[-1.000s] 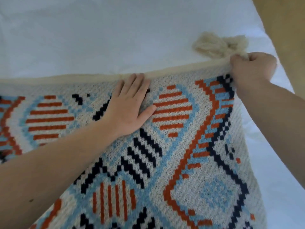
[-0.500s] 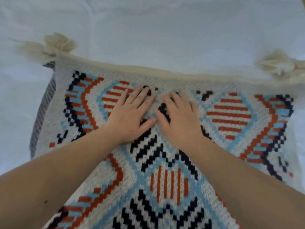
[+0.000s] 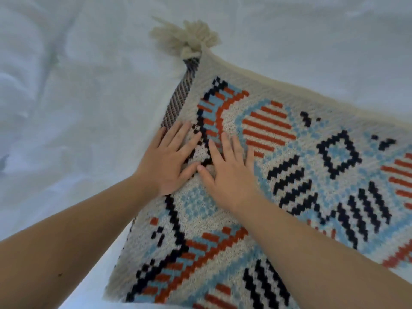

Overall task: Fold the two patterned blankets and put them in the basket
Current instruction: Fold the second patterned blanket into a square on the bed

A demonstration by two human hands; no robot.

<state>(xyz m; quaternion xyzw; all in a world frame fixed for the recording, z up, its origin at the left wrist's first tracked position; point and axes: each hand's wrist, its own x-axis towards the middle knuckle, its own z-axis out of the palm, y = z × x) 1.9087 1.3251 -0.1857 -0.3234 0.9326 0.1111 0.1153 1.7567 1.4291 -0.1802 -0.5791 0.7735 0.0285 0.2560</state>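
Blanket (image 3: 278, 166) lies folded at least once on the white sheet (image 3: 78, 97); my left hand (image 3: 166, 162) and right hand (image 3: 227, 172) press flat, fingers spread, near its left edge; I see no basket or second blanket

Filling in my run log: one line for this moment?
left hand flat on blanket | right hand flat beside it | tassel at corner

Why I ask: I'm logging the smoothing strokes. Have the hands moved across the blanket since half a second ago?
Yes. Both hands, left and right, slid from the blanket's middle to its left edge, nearer the tassel.
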